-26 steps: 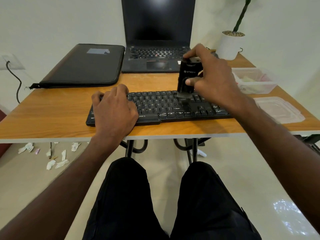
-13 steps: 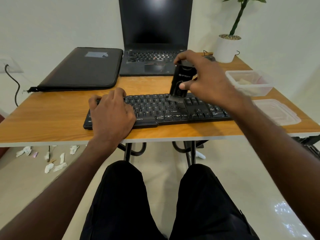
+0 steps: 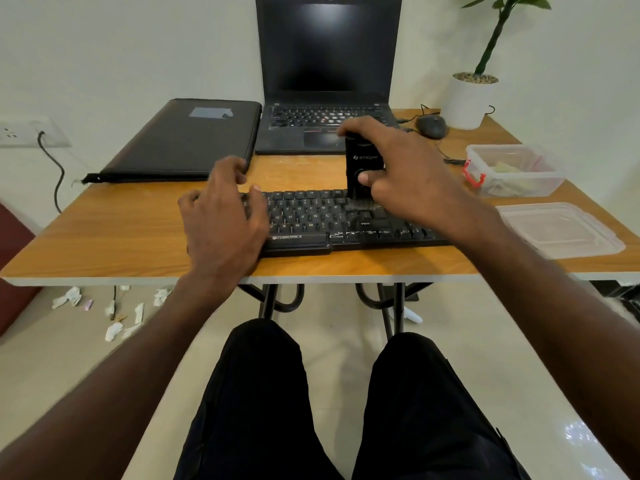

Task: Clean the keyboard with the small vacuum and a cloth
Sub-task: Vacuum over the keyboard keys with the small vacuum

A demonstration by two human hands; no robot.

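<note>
Vacuum (image 3: 360,168) gripped upright by right hand (image 3: 405,178), nozzle set on keyboard (image 3: 311,216) keys, left hand (image 3: 221,220) relaxed, fingers spread over keyboard's left end, tabletop (image 3: 121,233) beneath

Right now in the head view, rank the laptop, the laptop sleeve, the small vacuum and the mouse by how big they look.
1. Laptop, largest.
2. Laptop sleeve. It lies flat, so foreshortening may understate it.
3. Small vacuum, partly covered by the right hand.
4. Mouse, smallest, though it sits farther back.
</note>
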